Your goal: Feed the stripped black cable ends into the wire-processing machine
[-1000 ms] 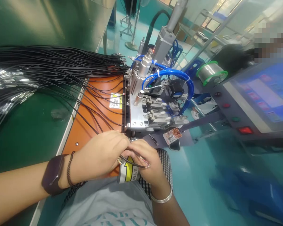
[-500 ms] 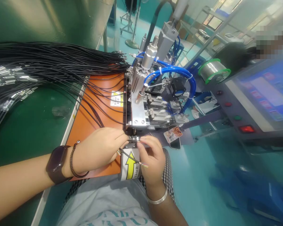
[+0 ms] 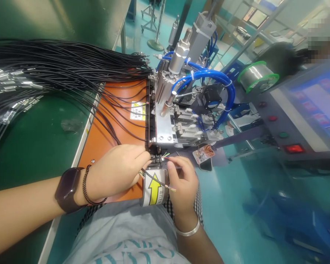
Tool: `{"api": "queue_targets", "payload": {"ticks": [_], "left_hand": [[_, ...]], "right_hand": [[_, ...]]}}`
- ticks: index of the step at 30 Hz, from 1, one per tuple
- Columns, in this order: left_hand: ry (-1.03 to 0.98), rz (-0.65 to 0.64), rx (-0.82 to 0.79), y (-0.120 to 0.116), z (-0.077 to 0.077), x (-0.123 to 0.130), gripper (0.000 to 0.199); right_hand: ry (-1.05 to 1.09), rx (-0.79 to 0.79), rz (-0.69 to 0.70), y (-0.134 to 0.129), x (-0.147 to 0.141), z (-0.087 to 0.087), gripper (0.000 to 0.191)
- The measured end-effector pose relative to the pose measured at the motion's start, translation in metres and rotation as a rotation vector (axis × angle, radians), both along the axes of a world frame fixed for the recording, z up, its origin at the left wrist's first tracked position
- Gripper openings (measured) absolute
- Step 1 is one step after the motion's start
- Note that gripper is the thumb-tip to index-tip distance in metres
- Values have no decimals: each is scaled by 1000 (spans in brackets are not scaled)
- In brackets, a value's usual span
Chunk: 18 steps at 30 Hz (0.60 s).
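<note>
My left hand [image 3: 118, 165], with a dark watch on the wrist, is closed around black cables. One cable [image 3: 157, 178] sticks out of its fingers and slants down across a yellow-arrow label [image 3: 154, 189], its thin coloured wires bare at the tip. Another cable end points right over the dark track [image 3: 154, 162], its green, red and white wires [image 3: 165, 156] fanned out. At those wires my right hand [image 3: 184, 179] is pinched, thumb against forefinger, with a reddish wire at its fingertips.
A machine with metal cylinders [image 3: 179, 57] and blue hoses [image 3: 231, 88] stands ahead. Black cables [image 3: 71, 68] run over the orange board [image 3: 118, 121] into its edge. To the right are a solder wire spool [image 3: 257, 77], a phone [image 3: 205, 156] and a control panel [image 3: 294, 124].
My right fingers have drawn slightly right from the cable end, where the coloured wires now show spread apart. My left hand keeps its hold. The whole view has shifted a little.
</note>
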<state>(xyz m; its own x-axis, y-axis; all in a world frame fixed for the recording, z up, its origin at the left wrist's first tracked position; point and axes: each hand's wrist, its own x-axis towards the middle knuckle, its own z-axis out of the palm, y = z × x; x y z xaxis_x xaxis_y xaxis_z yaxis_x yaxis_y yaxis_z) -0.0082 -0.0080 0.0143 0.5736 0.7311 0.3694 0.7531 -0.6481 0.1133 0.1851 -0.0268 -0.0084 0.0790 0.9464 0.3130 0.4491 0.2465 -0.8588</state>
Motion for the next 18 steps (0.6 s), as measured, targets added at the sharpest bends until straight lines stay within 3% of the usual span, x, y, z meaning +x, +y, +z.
{"api": "queue_targets", "payload": {"ticks": [5,15,18], "left_hand": [[23,-17,-34,-3,-3,-2,9],[54,-27,-28,-6,-3,-2,11],[44,-26,-50,-4,-2,-2,12]], "right_hand": [[-3,22,-6,0,-1,2,10],[29,-16,-42,0,-2,-1,7],[-2,15,54,-2,-4,0,11]]}}
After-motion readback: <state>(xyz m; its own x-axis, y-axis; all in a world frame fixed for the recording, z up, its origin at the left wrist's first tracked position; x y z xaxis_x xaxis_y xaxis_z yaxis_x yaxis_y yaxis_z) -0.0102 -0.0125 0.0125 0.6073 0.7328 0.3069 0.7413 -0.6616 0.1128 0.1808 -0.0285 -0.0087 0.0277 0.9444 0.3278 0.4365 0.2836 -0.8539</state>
